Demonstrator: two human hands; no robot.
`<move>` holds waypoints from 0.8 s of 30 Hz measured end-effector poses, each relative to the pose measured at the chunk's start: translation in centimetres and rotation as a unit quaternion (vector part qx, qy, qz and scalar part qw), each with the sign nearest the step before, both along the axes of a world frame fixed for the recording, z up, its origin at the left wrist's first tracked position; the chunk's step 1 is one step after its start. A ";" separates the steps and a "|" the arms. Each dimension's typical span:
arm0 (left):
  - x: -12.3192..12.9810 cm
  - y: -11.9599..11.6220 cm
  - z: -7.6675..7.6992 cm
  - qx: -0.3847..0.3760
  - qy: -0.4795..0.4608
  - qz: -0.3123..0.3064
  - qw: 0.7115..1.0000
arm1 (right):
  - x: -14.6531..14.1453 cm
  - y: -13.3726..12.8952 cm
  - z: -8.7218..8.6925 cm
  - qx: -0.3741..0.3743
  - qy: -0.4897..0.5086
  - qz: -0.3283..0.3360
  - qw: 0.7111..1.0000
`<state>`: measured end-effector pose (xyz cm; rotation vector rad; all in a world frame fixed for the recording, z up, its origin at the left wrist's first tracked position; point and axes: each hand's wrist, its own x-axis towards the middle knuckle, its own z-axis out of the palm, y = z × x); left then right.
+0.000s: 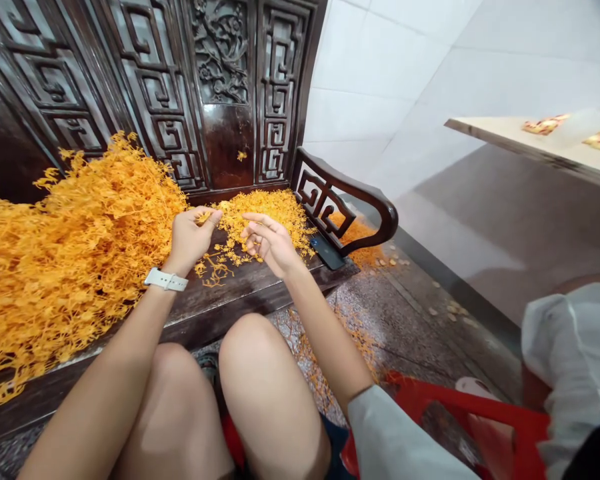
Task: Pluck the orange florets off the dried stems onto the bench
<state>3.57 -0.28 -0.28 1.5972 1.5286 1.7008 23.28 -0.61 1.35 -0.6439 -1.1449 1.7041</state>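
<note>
My left hand (193, 237), with a pale watch strap on its wrist, is closed in a pinch in front of a dark wooden bench's backrest. A bit of orange plastic shows at its fingertips, mostly hidden. Just to the right is my right hand (270, 243), its fingers loosely bent and apart, with nothing visible in them. A tall heap of orange plastic sprigs (80, 247) fills the bench on the left. Behind and around my right hand spreads a lower pile of small orange-yellow pieces (280, 203). A few bare orange stems (215, 270) lie below my hands.
A dark phone (327, 252) lies by the bench's carved armrest (380, 207). Orange scraps (357, 237) are strewn on the floor. A red plastic stool (470, 407) and a person's grey clothing (575, 353) are at right. A pale tabletop (500, 137) juts in above.
</note>
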 end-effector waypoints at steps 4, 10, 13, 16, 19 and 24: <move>0.5 -0.2 0.0 -0.013 0.040 -0.036 0.998 | 0.7 -0.3 -1.5 -0.013 -0.039 -0.080 0.996; 1.8 -1.3 0.4 -0.042 0.121 -0.150 0.980 | 1.5 0.8 -2.1 0.123 -0.110 -0.097 0.982; 2.4 -1.8 1.0 -0.063 0.160 -0.193 0.966 | 2.0 0.8 -1.9 0.227 -0.131 -0.095 0.960; 2.1 -1.3 0.8 -0.074 0.148 -0.211 0.963 | 2.5 -1.6 -1.0 0.316 -0.193 -0.094 0.924; 0.6 0.0 -0.6 -0.089 0.175 -0.160 0.967 | 2.9 -5.7 0.1 0.385 -0.248 0.073 0.886; -2.0 1.5 -2.6 -0.120 0.099 -0.062 0.986 | 2.6 -8.5 0.5 0.276 -0.172 0.132 0.936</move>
